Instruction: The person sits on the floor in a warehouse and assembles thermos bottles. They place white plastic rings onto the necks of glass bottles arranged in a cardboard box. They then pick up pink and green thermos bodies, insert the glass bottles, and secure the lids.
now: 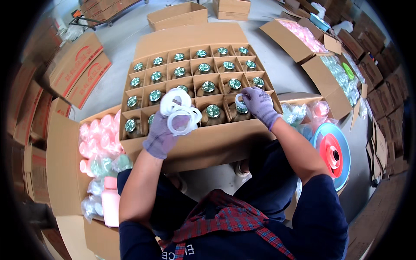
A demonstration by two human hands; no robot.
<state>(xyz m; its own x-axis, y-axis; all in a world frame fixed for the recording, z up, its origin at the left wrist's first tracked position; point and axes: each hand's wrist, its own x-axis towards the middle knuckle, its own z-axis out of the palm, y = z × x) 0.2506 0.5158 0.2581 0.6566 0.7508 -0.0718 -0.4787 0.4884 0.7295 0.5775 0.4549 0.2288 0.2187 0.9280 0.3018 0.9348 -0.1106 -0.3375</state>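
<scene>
A divided cardboard box (208,145) stands in front of me, its cells holding several flasks with shiny, mirror-like green tops (209,87). My left hand (161,135), in a grey-purple glove, is closed on a bunch of white rings (181,116) over the box's near left cells, hiding part of the flasks there. At the near right corner, my gloved right hand (261,105) pinches a single white ring (238,101) at the mouth of a flask (241,113). Whether that ring is seated around the neck or only touching it, I cannot tell.
To my left an open carton (65,173) holds pink bottles (96,138) and clear-bagged pieces. On the right are a blue basin (344,149) with a red round piece (330,154) and cartons of bagged pink and green goods. Stacked boxes (82,69) stand further back.
</scene>
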